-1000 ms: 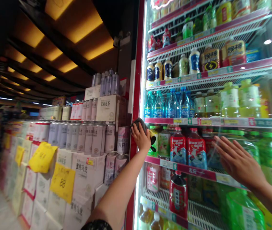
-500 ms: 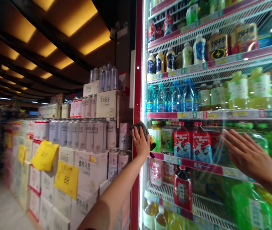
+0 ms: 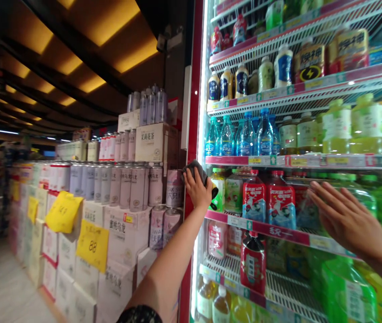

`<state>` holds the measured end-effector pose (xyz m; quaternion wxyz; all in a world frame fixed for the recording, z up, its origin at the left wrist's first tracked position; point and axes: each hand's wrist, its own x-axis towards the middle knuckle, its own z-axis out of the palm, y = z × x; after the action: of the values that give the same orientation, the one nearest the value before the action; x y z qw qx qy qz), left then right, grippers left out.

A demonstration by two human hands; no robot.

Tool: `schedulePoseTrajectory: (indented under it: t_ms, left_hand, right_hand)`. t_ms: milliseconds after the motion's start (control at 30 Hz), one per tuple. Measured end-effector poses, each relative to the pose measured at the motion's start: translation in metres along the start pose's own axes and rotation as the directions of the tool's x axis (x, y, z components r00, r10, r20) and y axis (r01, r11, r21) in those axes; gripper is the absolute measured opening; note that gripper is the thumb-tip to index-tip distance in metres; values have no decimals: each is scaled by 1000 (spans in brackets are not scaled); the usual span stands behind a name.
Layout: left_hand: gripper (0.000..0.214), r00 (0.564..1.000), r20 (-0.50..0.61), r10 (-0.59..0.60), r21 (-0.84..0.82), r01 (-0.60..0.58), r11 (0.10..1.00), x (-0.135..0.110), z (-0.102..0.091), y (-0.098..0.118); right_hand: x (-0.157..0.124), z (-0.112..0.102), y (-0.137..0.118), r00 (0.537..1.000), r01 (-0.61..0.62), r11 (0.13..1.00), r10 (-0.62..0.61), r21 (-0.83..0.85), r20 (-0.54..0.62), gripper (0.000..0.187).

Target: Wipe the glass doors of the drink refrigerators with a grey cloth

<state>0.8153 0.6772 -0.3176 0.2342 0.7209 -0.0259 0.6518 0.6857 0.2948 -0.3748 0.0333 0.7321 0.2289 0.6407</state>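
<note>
My left hand [image 3: 198, 187] is closed on a dark grey cloth [image 3: 195, 172], its fingers lying over the front of it. The cloth rests against the red door frame [image 3: 195, 92] of a lit drinks fridge, and a dark, yellowish edge of it shows beside my palm. On the right, my right hand [image 3: 349, 220] is held flat with fingers stretched, near the fridge's glass; whether it touches the glass I cannot tell. Red-labelled bottles [image 3: 281, 199] stand on the shelf between my hands.
Several wire shelves of drinks fill the fridge, with blue bottles [image 3: 246, 134] above hand height. At the left, stacked cartons [image 3: 126, 233] and cans [image 3: 138, 186] reach close to the frame. Yellow price signs [image 3: 92, 246] hang on the cartons.
My left hand and the cloth have moved slightly up along the red frame. My right hand stays nearly where it was. The view has shifted a little.
</note>
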Motion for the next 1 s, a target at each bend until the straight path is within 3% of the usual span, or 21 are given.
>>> schedulePoseTrajectory:
  t_ms: [100, 200, 300, 433, 500, 567, 633, 667, 733, 767, 800, 867, 933, 1000]
  left_hand:
    - [67, 1000, 8, 15, 6, -15, 1000, -64, -5, -29]
    - [65, 1000, 29, 6, -3, -6, 1000, -90, -12, -46]
    - [63, 997, 43, -65, 0, 65, 998, -55, -14, -37]
    - [62, 995, 17, -99, 13, 98, 995, 36, -4, 9]
    - [63, 995, -14, -101, 13, 101, 995, 59, 4, 33]
    - [63, 1000, -25, -1, 5, 1, 1000, 52, 8, 46]
    - [63, 973, 15, 232, -18, -231, 973, 22, 6, 40]
    - [64, 925, 64, 373, -45, -371, 927, 3, 2, 31]
    - [66, 790, 181, 586, -110, -575, 810, -29, -7, 4]
    - [65, 772, 207, 601, -114, -591, 798, -37, -11, -9]
    - [64, 802, 209, 559, -94, -553, 828, -39, -14, -19]
    - [62, 912, 145, 384, -51, -381, 923, -25, -12, -22]
    - [63, 987, 35, 155, -43, -154, 987, 2, -2, -1]
    - [64, 999, -41, 34, -74, -37, 997, 24, 11, 36]
  right_hand:
    - [0, 0, 0, 1000, 12, 1000, -12, 1, -20, 67]
    - [1, 0, 1, 1000, 19, 1000, -19, -2, -21, 69]
    - [3, 0, 1, 999, 28, 1000, -28, 14, -16, 67]
    - [3, 1, 2, 999, 28, 999, -27, 21, -21, 67]
    - [3, 2, 2, 1000, 24, 1000, -24, 15, -16, 67]
    - [2, 3, 3, 999, 25, 1000, -25, 11, -22, 65]
    - [2, 4, 3, 999, 28, 1000, -28, 12, -35, 63]
    - [2, 5, 3, 999, 29, 999, -29, 12, -40, 63]
    - [2, 5, 3, 999, 31, 999, -30, 10, -37, 63]
    - [2, 5, 4, 999, 32, 999, -32, 8, -34, 64]
    - [3, 4, 4, 999, 34, 999, -33, 6, -29, 65]
    - [3, 4, 4, 999, 38, 999, -38, 0, -18, 67]
    - [4, 4, 4, 999, 35, 999, -35, -12, -7, 69]
    - [4, 3, 5, 1000, 28, 999, -28, -29, 5, 70]
